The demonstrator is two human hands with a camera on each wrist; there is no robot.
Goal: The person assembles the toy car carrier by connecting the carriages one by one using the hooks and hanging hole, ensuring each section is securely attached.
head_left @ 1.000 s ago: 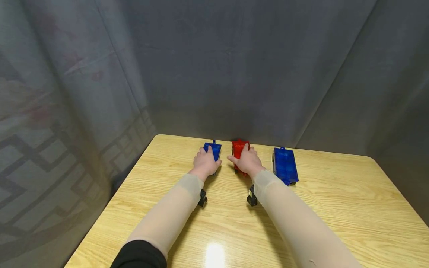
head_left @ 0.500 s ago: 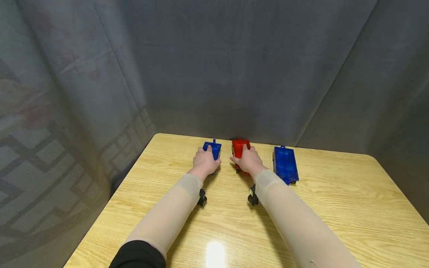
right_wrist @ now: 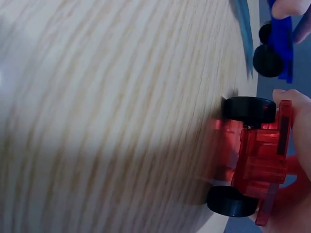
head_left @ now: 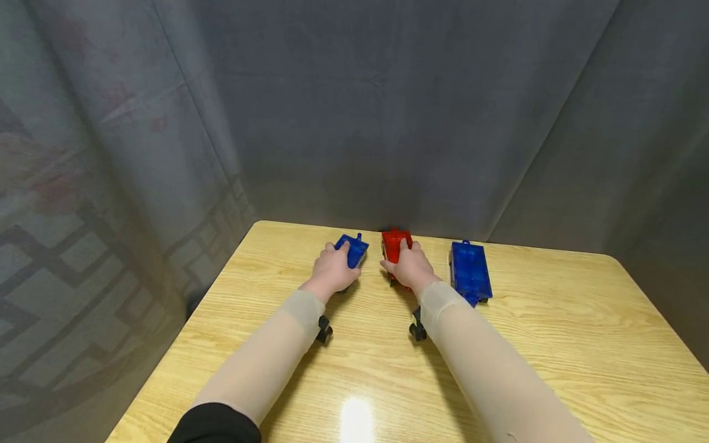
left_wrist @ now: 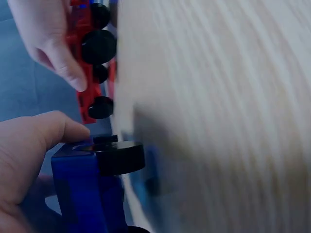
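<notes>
Left hand (head_left: 331, 269) gripping small blue toy wagon (head_left: 352, 250), fingers curled over its top; wagon angled, long axis pointing toward far right corner of worktop (head_left: 554, 344). Right hand (head_left: 411, 267) clasping red toy wagon (head_left: 396, 243) just beside it, long axis toward far edge. Both near far edge, wheels on worktop. Larger blue wagon (head_left: 470, 271) free, right of right hand. Forearms extended, low.
</notes>
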